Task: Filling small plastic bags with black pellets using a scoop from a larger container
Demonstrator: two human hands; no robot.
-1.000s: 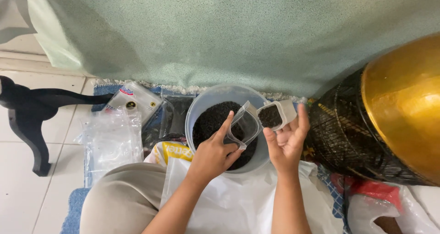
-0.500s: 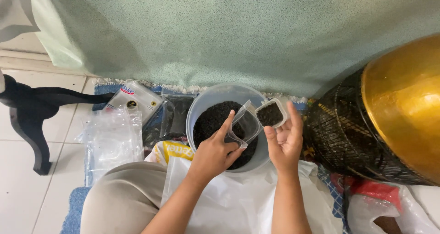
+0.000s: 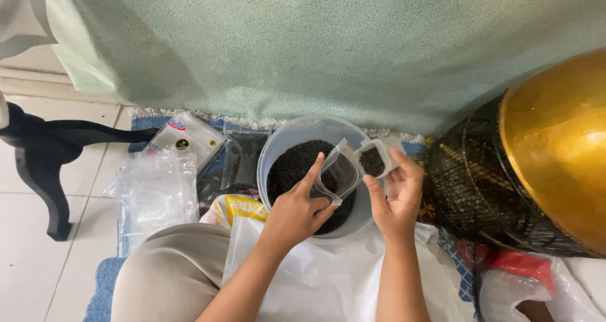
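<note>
Tiled floor, two hands (image 3: 297, 211), one pouch (image 3: 339, 172), one scoop (image 3: 374, 160)

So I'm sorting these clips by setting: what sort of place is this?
Most likely a home floor used as a packing spot. The person sits on pale floor tiles beside a blue mat, by a dark furniture leg and a wire-guarded fan, filling a small clear pouch over a tub of dark granules.

Head view, close above hands (image 3: 344, 202)
</note>
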